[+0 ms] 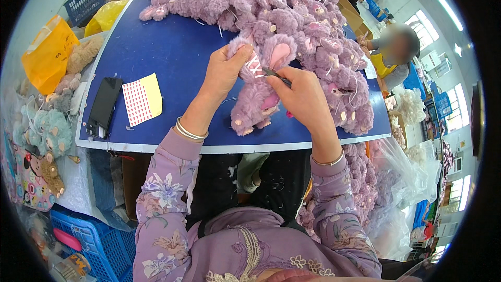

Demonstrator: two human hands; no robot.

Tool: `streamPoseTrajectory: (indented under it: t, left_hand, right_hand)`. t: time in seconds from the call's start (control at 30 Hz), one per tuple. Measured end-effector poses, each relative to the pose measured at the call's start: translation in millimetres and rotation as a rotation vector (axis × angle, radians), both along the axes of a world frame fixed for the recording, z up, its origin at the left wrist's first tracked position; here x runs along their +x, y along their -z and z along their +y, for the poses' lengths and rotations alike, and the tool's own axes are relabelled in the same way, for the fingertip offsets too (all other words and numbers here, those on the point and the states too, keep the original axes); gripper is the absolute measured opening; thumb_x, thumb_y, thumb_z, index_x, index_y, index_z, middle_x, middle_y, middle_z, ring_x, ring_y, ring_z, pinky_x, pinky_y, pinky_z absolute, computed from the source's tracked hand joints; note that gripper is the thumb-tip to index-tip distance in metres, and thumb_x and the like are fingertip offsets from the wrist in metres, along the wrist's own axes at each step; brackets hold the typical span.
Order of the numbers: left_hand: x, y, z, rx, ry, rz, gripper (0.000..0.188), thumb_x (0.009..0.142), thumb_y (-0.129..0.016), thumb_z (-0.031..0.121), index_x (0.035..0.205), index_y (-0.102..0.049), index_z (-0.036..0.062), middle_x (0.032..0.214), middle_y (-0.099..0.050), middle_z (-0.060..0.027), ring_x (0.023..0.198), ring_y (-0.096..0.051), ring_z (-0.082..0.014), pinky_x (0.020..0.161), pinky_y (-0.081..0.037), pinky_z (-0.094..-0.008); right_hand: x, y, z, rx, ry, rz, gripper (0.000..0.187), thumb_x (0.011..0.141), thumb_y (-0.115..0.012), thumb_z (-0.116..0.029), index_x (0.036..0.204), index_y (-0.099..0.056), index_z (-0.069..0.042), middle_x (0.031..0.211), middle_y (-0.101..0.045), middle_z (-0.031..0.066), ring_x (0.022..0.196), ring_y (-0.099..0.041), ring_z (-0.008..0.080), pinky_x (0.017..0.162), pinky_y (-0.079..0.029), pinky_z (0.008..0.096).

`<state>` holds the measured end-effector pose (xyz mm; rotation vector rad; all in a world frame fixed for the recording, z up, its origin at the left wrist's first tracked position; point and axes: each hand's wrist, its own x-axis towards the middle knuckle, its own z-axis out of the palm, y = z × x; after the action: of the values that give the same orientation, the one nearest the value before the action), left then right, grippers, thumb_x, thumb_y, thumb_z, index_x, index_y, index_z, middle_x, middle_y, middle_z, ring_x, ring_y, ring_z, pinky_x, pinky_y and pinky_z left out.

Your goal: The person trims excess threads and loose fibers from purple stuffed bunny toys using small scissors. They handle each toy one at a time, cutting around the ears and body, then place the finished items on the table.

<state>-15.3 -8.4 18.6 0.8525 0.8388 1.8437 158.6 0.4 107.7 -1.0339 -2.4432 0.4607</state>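
Note:
Over the blue table's front part I hold a purple plush rabbit (247, 105), head toward me and long ears pointing away. White cord is laced in crosses over one pink ear (253, 65); the other ear (281, 53) shows a bare pink lining. My left hand (225, 68) is closed on the laced ear, thumb on top. In my right hand (303, 94) is a small dark metal tool (277, 77), its tip at the near end of the lacing. Whether it is snips or tweezers I cannot tell.
A large heap of similar purple plush toys (229, 0) covers the table's back and right. On the left lie a black phone (104, 105) and a sticker sheet (142, 99). Blue crates (99, 240) stand beside the table. A co-worker (394, 55) sits at the right.

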Motion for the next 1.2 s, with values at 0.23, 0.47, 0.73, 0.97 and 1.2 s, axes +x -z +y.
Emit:
streamPoseTrajectory:
  t: [0.23, 0.47, 0.73, 0.97, 1.2]
  left_hand:
    - [-0.1, 0.7, 0.7, -0.019, 0.020, 0.000, 0.019, 0.092, -0.062, 0.017, 0.101, -0.063, 0.0002, 0.092, -0.065, -0.0039, 0.080, -0.061, -0.0093, 0.072, -0.050, -0.0253]
    - [0.2, -1.0, -0.6, 0.000, 0.028, -0.027, 0.019, 0.092, -0.062, 0.017, 0.101, -0.063, 0.0002, 0.092, -0.065, -0.0033, 0.080, -0.061, -0.0090, 0.072, -0.050, -0.0250]
    - [0.9, -0.9, -0.9, 0.000, 0.027, -0.038, 0.019, 0.092, -0.062, 0.016, 0.101, -0.064, -0.0003, 0.091, -0.065, -0.0036, 0.079, -0.061, -0.0092, 0.071, -0.050, -0.0246]
    - [1.1, -1.8, -1.6, 0.004, 0.026, -0.045, 0.020, 0.092, -0.062, 0.017, 0.101, -0.064, -0.0008, 0.091, -0.065, -0.0043, 0.079, -0.061, -0.0096, 0.071, -0.050, -0.0248]
    - [2.0, -2.1, -0.9, 0.003, 0.021, -0.053, 0.020, 0.092, -0.062, 0.017, 0.101, -0.064, -0.0009, 0.091, -0.065, -0.0045, 0.079, -0.061, -0.0098, 0.071, -0.050, -0.0251]
  right_hand:
    - [1.2, 1.7, 3.3, 0.024, -0.018, -0.001, 0.027, 0.083, -0.064, -0.023, 0.078, -0.062, 0.004, 0.066, -0.057, 0.0219, 0.063, -0.056, 0.0372, 0.057, -0.042, 0.0439]
    - [2.1, 6.8, 5.6, 0.068, -0.068, 0.062, 0.025, 0.083, -0.066, -0.020, 0.080, -0.061, 0.004, 0.060, -0.053, 0.0195, 0.049, -0.051, 0.0292, 0.049, -0.038, 0.0372]
    - [2.5, 4.0, 1.7, 0.042, -0.041, 0.042, 0.025, 0.083, -0.065, -0.023, 0.081, -0.062, 0.002, 0.067, -0.058, 0.0206, 0.063, -0.057, 0.0359, 0.057, -0.042, 0.0429]
    - [2.2, 3.8, 1.1, 0.006, -0.020, 0.039, 0.025, 0.083, -0.065, -0.024, 0.081, -0.063, 0.001, 0.070, -0.060, 0.0211, 0.070, -0.059, 0.0396, 0.060, -0.044, 0.0457]
    - [1.9, 6.2, 1.8, 0.020, -0.036, 0.077, 0.025, 0.083, -0.065, -0.024, 0.081, -0.063, 0.001, 0.070, -0.060, 0.0212, 0.069, -0.059, 0.0395, 0.060, -0.045, 0.0453]
